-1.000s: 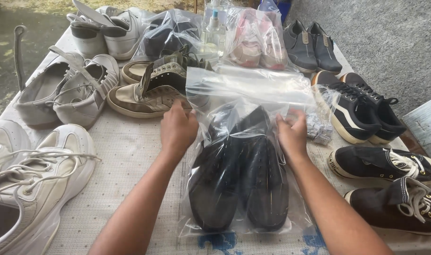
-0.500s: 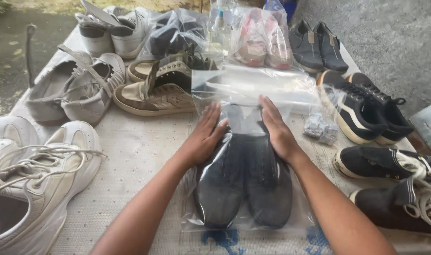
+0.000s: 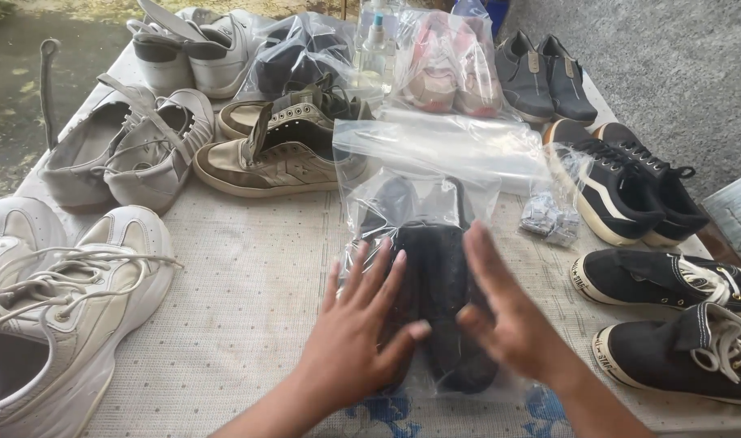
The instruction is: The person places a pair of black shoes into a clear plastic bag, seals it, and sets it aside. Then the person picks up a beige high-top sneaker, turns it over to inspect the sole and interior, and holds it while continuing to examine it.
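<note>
I have both hands flat on the clear zip bag (image 3: 423, 174) that lies in the middle of the counter (image 3: 249, 284), with the pair of black shoes (image 3: 439, 300) inside it, toes towards me. My left hand (image 3: 362, 332) is spread wide, palm down on the left shoe, gripping nothing; my right hand (image 3: 508, 316) is open too, fingers straight and a little blurred, pressing on the right shoe through the plastic. The bag's open flap points away from me, near the tan sneakers (image 3: 281, 154) and the bagged pink shoes (image 3: 447, 69).

To do this pressing well, I judge the palms should work from the toes towards the mouth of the bag, so the air goes out at the open end instead of ballooning at the sides. Keep the two shoes side by side and flat; if one rides onto the other the plastic will crease. I would mind the small silver packets (image 3: 549, 217) just right of the bag, and the black-and-white sneakers (image 3: 622, 186) beyond them, so my right elbow does not sweep them
</note>
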